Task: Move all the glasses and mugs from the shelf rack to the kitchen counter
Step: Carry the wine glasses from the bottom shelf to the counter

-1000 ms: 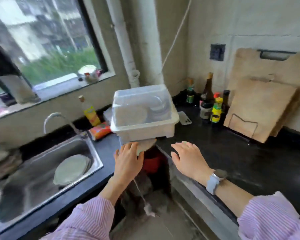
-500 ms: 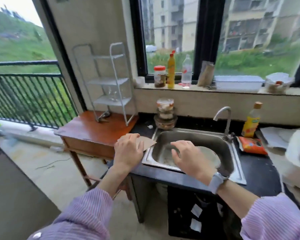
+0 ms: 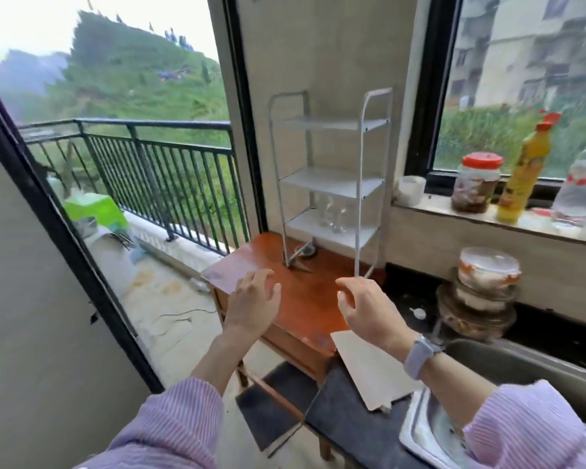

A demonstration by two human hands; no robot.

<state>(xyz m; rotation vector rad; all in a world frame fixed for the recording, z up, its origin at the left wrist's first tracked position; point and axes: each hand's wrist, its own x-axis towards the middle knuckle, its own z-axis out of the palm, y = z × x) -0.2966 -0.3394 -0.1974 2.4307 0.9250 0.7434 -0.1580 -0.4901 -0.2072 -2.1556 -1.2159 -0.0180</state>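
Note:
A white metal shelf rack (image 3: 330,182) with three shelves stands on a small wooden table (image 3: 305,299) by the wall. Clear glasses (image 3: 334,213) stand on its lowest shelf; the two upper shelves look bare. My left hand (image 3: 254,301) hovers over the table's front left, fingers apart, holding nothing. To its right, also empty with fingers loosely curled, my right hand (image 3: 364,308) floats over the table's right edge. Both hands are well short of the rack. The dark kitchen counter (image 3: 345,414) runs along the lower right.
A flat light board (image 3: 369,370) lies on the counter beside the steel sink (image 3: 487,384). Stacked bowls (image 3: 481,292) sit behind the sink. A jar (image 3: 476,182), a yellow bottle (image 3: 525,174) and a white cup (image 3: 410,189) line the window sill. A balcony railing (image 3: 149,164) is at left.
My view has swung left from the dish box and sink to the shelf rack, which is now much closer. Both hands stay empty and raised in front of me.

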